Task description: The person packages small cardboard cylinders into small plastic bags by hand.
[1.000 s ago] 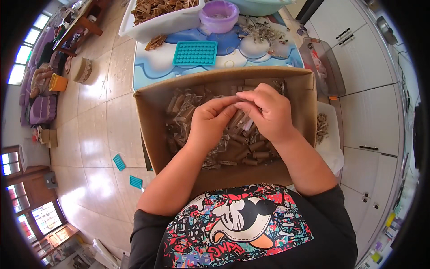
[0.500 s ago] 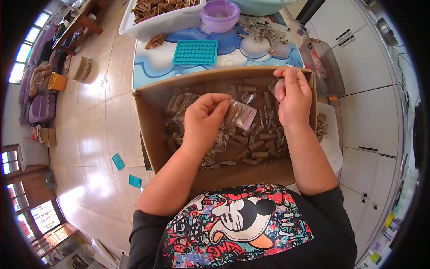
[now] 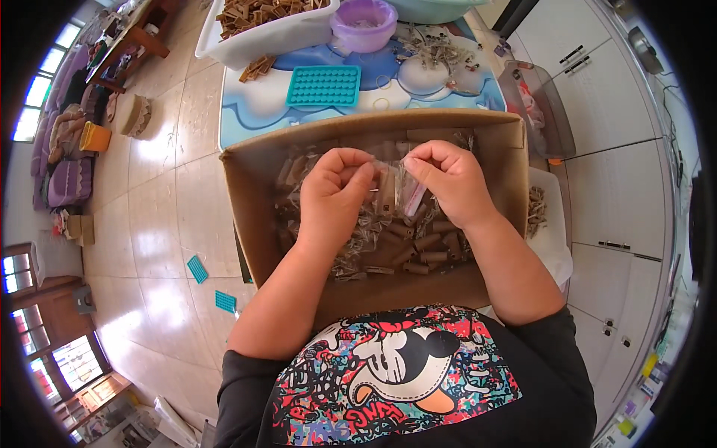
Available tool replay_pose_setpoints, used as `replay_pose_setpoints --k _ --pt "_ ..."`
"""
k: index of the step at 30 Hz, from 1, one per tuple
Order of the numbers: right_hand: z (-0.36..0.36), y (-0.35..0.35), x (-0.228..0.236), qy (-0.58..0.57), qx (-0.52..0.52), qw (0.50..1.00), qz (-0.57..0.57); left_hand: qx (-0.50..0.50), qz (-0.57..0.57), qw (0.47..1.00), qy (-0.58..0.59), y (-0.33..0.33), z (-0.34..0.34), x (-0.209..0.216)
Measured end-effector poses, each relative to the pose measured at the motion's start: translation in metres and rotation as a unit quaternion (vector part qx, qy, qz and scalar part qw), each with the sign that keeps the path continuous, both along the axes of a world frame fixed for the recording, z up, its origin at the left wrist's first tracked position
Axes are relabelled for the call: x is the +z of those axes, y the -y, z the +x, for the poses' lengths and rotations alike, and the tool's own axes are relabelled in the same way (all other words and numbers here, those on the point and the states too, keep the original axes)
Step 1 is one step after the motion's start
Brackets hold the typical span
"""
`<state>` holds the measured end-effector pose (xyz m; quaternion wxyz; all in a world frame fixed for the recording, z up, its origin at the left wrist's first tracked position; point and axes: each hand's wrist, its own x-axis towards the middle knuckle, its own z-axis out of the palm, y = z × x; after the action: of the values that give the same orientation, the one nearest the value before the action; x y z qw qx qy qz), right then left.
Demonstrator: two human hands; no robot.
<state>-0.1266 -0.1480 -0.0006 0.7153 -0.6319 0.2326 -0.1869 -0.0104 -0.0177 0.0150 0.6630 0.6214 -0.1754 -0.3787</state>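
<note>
A small clear plastic bag (image 3: 387, 196) hangs between my hands, with a flat brown piece and a pinkish-white strip showing at it. My left hand (image 3: 332, 193) pinches its left edge between thumb and fingers. With thumb and forefinger closed, my right hand (image 3: 454, 183) grips the bag's upper right side. Both hands are over an open cardboard box (image 3: 250, 213). Inside it lie several short brown tubes (image 3: 427, 242) and pieces in crinkled clear wrapping (image 3: 358, 243). My fingers partly cover the bag's top.
Beyond the box, a cloud-patterned table holds a teal grid tray (image 3: 323, 86), a white bin (image 3: 213, 43) of brown pieces, a purple basin (image 3: 364, 26) and small metallic parts (image 3: 441, 56). A white container (image 3: 553, 231) stands right of the box. Two teal trays lie on the floor.
My right hand has come left and down from the box's far right corner to the bag, taking hold of its right side. My left hand keeps its grip, shifted slightly left.
</note>
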Motion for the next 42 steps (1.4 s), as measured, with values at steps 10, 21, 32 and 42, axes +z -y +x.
replay_pose_setpoints --k 10,21,32,42 --pt "0.001 0.000 -0.001 0.033 0.011 0.999 0.025 -0.006 -0.033 0.989 -0.145 -0.004 0.011 -0.002" --pt "0.004 0.001 0.005 -0.010 0.019 0.993 0.113 -0.040 -0.020 0.996 0.080 -0.006 0.008 -0.005" --pt "0.004 0.001 0.000 -0.001 0.043 0.998 0.056 -0.049 0.011 0.993 0.107 -0.003 0.012 -0.003" --pt "0.000 0.031 0.013 0.024 -0.115 0.990 0.080 -0.071 0.226 0.791 0.564 -0.006 0.033 0.005"
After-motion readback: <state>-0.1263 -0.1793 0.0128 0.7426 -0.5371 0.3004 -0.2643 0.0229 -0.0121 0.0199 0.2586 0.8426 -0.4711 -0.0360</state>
